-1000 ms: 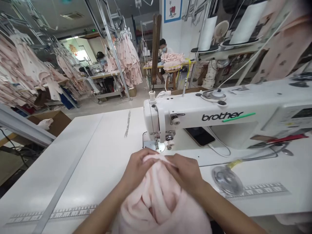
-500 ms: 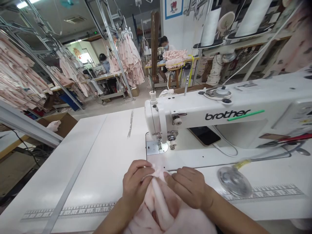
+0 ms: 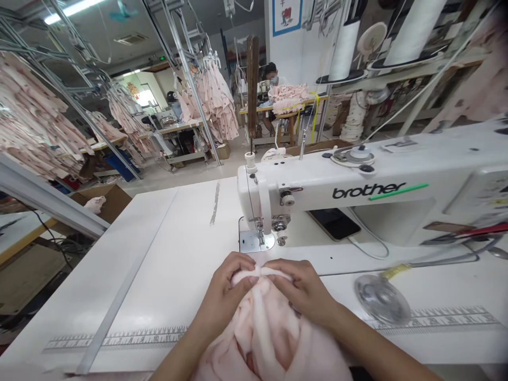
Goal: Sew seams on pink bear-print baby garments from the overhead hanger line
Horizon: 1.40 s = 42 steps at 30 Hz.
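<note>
At 1 sewing machine (image 3: 337, 198), 2 hands (image 3: 224, 291) (image 3: 304, 291) on fabric (image 3: 265, 338)

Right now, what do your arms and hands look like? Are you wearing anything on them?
My left hand and right hand are bare, with no gloves, rings or watch showing. My left forearm and right forearm are bare too, with no sleeve in view.

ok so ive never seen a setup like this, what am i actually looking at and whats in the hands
This picture comes from a camera worn on a person's head, looking forward and down, so the forearms at the bottom are their own. Their left hand and right hand pinch a fold of pale pink fabric on a white sewing table, just in front of the presser foot of a white Brother sewing machine. A phone lies under the machine's arm. Behind, pink garments hang on racks.
</note>
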### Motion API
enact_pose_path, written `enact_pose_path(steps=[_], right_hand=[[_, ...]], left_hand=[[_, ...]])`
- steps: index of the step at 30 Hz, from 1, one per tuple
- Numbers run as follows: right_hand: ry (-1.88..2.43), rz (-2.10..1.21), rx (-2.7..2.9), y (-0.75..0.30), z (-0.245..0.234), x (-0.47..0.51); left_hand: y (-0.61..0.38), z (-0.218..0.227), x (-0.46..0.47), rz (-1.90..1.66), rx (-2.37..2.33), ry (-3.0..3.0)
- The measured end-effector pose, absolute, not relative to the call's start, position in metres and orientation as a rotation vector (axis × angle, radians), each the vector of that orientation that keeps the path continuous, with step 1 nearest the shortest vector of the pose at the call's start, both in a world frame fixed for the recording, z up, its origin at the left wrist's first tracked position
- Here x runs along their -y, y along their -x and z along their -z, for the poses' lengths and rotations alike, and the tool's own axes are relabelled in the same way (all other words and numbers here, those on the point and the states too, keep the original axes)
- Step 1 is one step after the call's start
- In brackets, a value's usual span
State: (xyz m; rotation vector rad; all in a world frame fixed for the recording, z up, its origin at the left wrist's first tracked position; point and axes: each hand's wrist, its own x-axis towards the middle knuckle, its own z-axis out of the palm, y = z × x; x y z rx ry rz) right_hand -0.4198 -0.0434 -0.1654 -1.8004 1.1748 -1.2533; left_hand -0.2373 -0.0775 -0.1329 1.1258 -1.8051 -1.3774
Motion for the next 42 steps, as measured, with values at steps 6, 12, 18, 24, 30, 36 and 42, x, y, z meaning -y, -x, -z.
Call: enact_pose_path(steps=[6, 12, 18, 24, 30, 36, 42], right_hand=[[1.481, 1.094, -1.123, 0.423, 0.162, 0.044], [1.482, 1.170, -1.418, 0.420, 0.163, 0.050], [1.716, 0.899, -1.878, 0.424, 0.158, 0.077], [1.748, 0.676, -2.047, 0.424, 0.166, 0.095], [1.756, 0.572, -2.174, 0.428, 0.170, 0.107], [1.790, 0.554, -2.234, 0.430, 0.175, 0.107], [1.850, 0.535, -2.276, 0.428, 0.180, 0.106]], left_hand=[[0.243, 0.125, 0.077, 1.534, 1.827, -1.089], [0.250, 0.133, 0.094, 1.217, 1.845, -1.340], [0.255, 0.150, 0.130, 1.363, 1.947, -1.261], [0.262, 0.159, 0.144, 0.972, 2.204, -1.368], [0.275, 0.165, 0.159, 0.975, 2.182, -1.452], [0.281, 0.164, 0.160, 0.916, 2.161, -1.510], [0.282, 0.165, 0.164, 0.898, 2.172, -1.529]])
